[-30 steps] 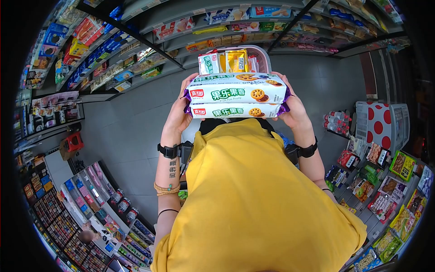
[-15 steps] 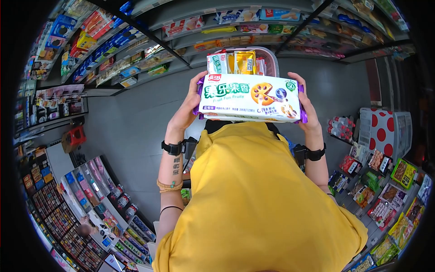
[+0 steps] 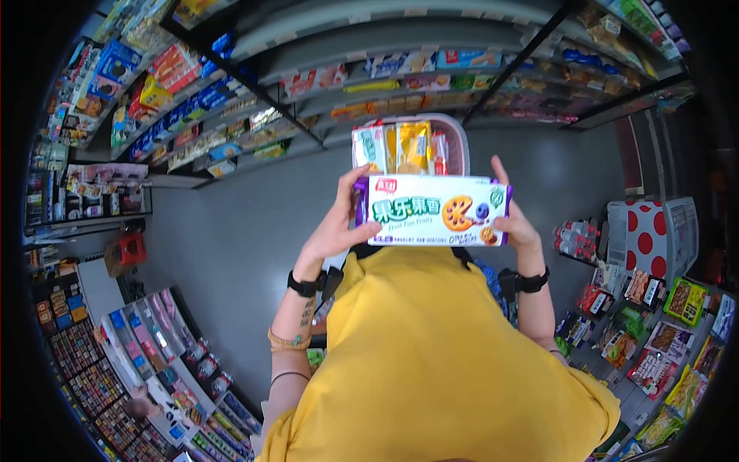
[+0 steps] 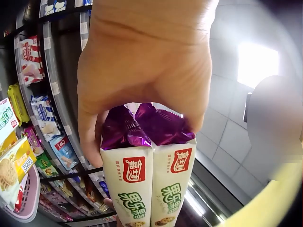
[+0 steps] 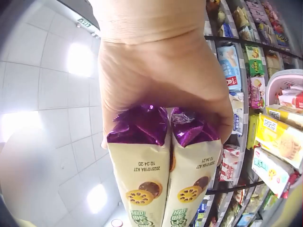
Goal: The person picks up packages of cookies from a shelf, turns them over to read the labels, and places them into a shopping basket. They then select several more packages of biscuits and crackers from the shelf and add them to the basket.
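Two white biscuit packs [image 3: 431, 208] with purple ends are held face to face in front of my chest, the broad face with a cookie and blueberry picture turned up to the head view. My left hand [image 3: 339, 223] grips their left ends, its thumb lying over the front face. At the other end my right hand [image 3: 520, 225] holds both packs, thumb on the front, one finger pointing up past the edge. In the left wrist view the crimped purple ends [image 4: 161, 125] sit inside the hand's arch; in the right wrist view the purple ends [image 5: 139, 125] do likewise.
A pink basket [image 3: 463, 150] stands just beyond the packs, holding a yellow biscuit pack [image 3: 414, 146], a white pack [image 3: 368, 146] and other packets. Snack shelves [image 3: 400, 81] run along the far side. A spotted red-and-white cabinet [image 3: 647, 235] and a snack display [image 3: 654, 339] are at the right.
The packs have tipped from showing their narrow sides to showing a broad face, and now sit lower in the head view. My thumbs have come onto the front face. The basket also appears lower.
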The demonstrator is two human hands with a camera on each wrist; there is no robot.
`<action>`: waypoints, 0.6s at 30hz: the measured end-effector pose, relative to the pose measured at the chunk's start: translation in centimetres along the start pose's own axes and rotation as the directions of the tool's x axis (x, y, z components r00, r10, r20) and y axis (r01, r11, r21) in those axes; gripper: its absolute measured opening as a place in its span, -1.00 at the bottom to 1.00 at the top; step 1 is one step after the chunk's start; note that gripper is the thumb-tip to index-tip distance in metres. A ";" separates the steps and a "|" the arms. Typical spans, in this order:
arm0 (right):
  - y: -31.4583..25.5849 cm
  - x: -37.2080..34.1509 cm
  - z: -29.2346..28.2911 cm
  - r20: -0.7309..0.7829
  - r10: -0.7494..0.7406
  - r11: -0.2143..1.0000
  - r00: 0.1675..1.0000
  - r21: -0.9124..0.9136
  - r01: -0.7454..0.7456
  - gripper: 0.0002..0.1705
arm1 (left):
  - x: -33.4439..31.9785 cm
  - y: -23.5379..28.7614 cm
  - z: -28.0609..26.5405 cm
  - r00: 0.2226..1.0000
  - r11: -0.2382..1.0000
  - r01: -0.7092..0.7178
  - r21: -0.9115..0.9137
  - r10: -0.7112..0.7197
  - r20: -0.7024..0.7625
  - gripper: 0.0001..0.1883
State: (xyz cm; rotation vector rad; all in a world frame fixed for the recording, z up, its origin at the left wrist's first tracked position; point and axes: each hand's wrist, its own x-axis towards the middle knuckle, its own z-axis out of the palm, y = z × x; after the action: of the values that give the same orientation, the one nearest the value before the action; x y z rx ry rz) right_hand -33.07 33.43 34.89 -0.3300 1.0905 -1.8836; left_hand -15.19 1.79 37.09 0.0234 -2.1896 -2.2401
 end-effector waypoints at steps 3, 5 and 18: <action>1.2 -0.9 -1.2 -0.113 0.026 0.998 0.993 -0.045 -0.031 0.44 | 1.0 -1.4 0.8 0.999 0.996 0.042 -0.082 -0.044 -0.024 0.15; 1.3 -1.6 -1.0 -0.190 0.036 0.998 0.981 -0.045 -0.045 0.41 | 1.6 -3.0 1.0 0.994 0.992 0.109 -0.065 -0.110 -0.020 0.15; -2.1 -4.2 -6.6 -0.297 -0.026 0.999 0.955 -0.048 0.013 0.42 | 9.7 -6.1 7.1 0.853 0.785 0.518 -0.341 -0.501 0.144 0.05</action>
State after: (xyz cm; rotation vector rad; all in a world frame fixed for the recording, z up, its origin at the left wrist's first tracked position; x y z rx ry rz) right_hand -35.94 40.87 33.63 -0.0825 1.3354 -1.9707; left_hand -25.03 8.91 31.06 0.6476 -1.9022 -2.9277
